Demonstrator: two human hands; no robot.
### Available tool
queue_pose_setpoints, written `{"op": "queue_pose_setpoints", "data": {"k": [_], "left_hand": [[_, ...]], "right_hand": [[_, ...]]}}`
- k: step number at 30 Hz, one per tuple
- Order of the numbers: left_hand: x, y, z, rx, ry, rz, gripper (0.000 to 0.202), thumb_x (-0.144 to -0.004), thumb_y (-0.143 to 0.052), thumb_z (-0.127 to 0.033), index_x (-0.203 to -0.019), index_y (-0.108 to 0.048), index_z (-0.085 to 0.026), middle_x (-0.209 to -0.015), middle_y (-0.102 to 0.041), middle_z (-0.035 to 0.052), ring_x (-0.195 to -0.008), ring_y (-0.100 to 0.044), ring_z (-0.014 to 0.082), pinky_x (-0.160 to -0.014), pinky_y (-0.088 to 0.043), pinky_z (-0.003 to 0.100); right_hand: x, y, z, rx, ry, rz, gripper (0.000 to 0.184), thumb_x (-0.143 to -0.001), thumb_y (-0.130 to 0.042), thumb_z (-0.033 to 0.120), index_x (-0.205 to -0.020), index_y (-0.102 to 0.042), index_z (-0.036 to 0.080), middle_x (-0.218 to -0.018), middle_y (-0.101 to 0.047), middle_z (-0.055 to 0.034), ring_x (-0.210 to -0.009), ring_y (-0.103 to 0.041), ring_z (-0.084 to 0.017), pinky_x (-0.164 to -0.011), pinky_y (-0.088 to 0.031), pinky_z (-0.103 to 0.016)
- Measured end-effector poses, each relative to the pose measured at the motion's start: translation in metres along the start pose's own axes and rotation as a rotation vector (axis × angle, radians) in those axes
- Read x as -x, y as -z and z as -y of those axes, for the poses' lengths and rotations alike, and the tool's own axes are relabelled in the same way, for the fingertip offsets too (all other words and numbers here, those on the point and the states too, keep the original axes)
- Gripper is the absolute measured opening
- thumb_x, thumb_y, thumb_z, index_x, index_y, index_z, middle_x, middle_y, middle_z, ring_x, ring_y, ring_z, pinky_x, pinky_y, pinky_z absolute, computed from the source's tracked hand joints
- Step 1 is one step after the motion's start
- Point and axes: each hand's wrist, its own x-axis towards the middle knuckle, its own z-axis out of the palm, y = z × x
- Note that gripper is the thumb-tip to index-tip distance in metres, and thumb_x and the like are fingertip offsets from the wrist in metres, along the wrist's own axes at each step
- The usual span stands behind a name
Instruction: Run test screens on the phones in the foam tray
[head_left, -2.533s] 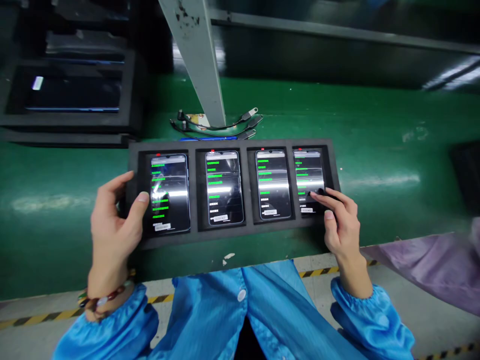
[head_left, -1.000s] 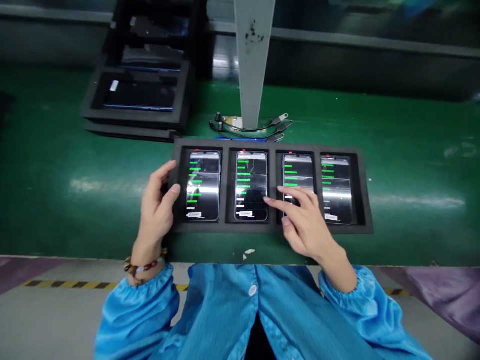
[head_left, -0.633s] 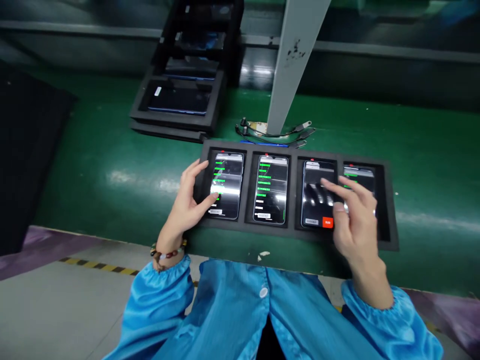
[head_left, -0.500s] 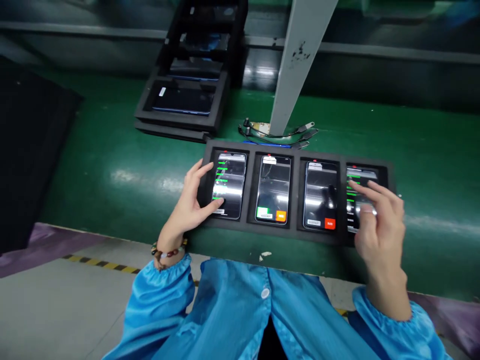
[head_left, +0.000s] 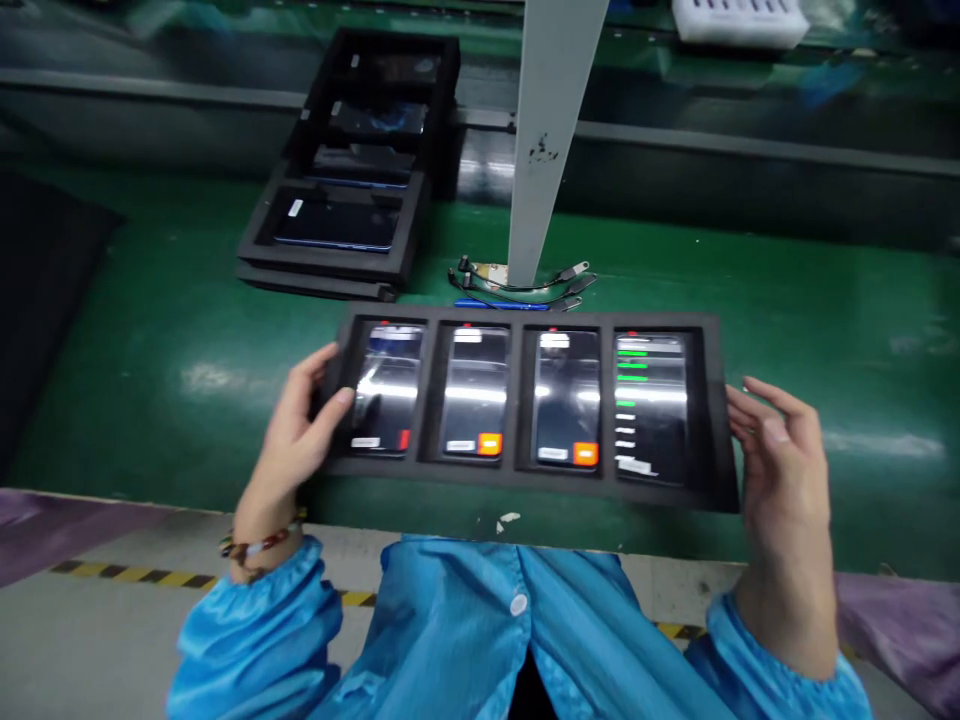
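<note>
A black foam tray [head_left: 517, 398] lies in front of me with phones in its compartments, screens lit. The left-end phone [head_left: 388, 390] and the two middle phones, a left one [head_left: 475, 395] and a right one [head_left: 568, 400], show orange or red squares. On the right-end phone [head_left: 651, 410] are green and white lines. My left hand [head_left: 300, 425] grips the tray's left end, thumb on top of the rim and the other fingers partly hidden behind it. At the right end, my right hand [head_left: 784, 455] has its fingers apart, fingertips against or very near the tray's side.
Further back on the green bench [head_left: 202, 330] stands a stack of black trays [head_left: 262, 255] holding dark phones. Short cables [head_left: 525, 285] and a blue pen-like stick [head_left: 501, 304] lie by a grey post [head_left: 551, 140]. A black sheet-like object [head_left: 45, 290] is at far left.
My left hand has left the left-end phone's screen for the tray's end. My right hand has moved off the right-end phone to the tray's side. The tray has shifted left; several screens have changed.
</note>
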Motion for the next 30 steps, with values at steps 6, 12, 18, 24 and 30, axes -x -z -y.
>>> {"op": "queue_pose_setpoints", "data": {"k": [6,12,18,24,30], "left_hand": [[-0.004,0.026,-0.005,-0.195,0.042,-0.054,0.084,-0.096,-0.074,-0.067,-0.162,-0.055,-0.02,-0.154,-0.065,0.0201,-0.141,-0.063,0.0424,-0.126,-0.049,0.07],[-0.027,-0.016,-0.045,-0.503,0.019,-0.108,0.098,-0.091,-0.079,-0.061,-0.171,-0.043,-0.02,-0.162,-0.051,0.0295,-0.155,-0.047,0.0552,-0.126,-0.042,0.078],[-0.039,-0.036,-0.06,-0.574,0.15,-0.196,0.093,-0.094,-0.073,-0.057,-0.172,-0.043,-0.015,-0.156,-0.053,0.0337,-0.14,-0.056,0.0586,-0.114,-0.046,0.085],[-0.037,-0.047,-0.074,-0.59,0.145,-0.195,0.079,-0.098,-0.068,-0.051,-0.169,-0.05,-0.022,-0.149,-0.053,0.0314,-0.131,-0.058,0.0552,-0.107,-0.049,0.084],[-0.03,-0.065,-0.085,-0.632,0.09,-0.237,0.067,-0.101,-0.065,-0.049,-0.162,-0.056,-0.023,-0.148,-0.054,0.0328,-0.13,-0.058,0.0568,-0.101,-0.051,0.084]], "right_hand": [[0.023,-0.029,0.02,-0.054,-0.114,0.106,0.054,-0.114,-0.053,0.052,-0.164,-0.052,0.031,-0.156,-0.069,-0.0158,-0.145,-0.068,-0.037,-0.123,-0.05,-0.071],[0.028,-0.084,0.065,0.322,0.22,0.138,0.048,-0.113,-0.055,0.044,-0.158,-0.059,0.03,-0.153,-0.068,-0.0164,-0.15,-0.054,-0.043,-0.124,-0.042,-0.075],[0.035,-0.15,0.107,0.437,0.271,0.334,0.051,-0.114,-0.048,0.037,-0.163,-0.051,0.023,-0.148,-0.072,-0.0198,-0.156,-0.047,-0.044,-0.126,-0.035,-0.075],[0.029,-0.143,0.101,0.35,0.179,0.336,0.048,-0.113,-0.048,0.039,-0.157,-0.053,0.023,-0.148,-0.071,-0.0189,-0.147,-0.052,-0.041,-0.124,-0.038,-0.072],[0.033,-0.131,0.096,0.23,0.075,0.351,0.039,-0.114,-0.05,0.047,-0.147,-0.056,0.027,-0.151,-0.069,-0.0155,-0.148,-0.053,-0.038,-0.125,-0.04,-0.071]]}}
